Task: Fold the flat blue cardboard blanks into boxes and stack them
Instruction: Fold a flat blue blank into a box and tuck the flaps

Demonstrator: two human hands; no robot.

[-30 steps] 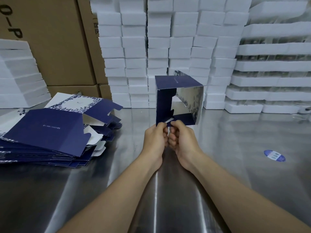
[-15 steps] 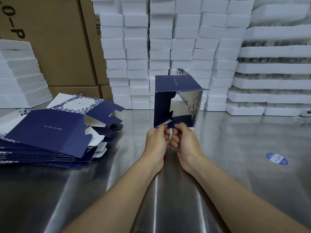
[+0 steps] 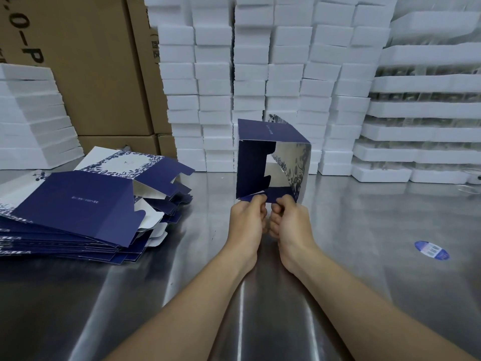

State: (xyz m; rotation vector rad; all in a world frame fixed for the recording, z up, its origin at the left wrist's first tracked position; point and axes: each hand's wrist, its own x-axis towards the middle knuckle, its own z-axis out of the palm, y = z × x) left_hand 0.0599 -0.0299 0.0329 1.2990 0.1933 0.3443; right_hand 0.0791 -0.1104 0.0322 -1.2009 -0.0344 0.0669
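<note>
The half-formed blue box [image 3: 270, 131] stands open just above my fingertips, its end flaps not yet locked. My left hand [image 3: 246, 221] and right hand [image 3: 292, 222] both pinch its lower flap, knuckles touching. Left of my fingers lies the pile of flat blanks [image 3: 78, 204]. I see no finished stack, so most of the work looks undone.

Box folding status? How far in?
Done: no finished blue box shows in view. In hand: one blank is opened into a square tube, with the left hand and right hand pinching its lower flaps; the near end is open. Left: close this one, stack it, then fold the thick pile of flat blanks beside it.
</note>
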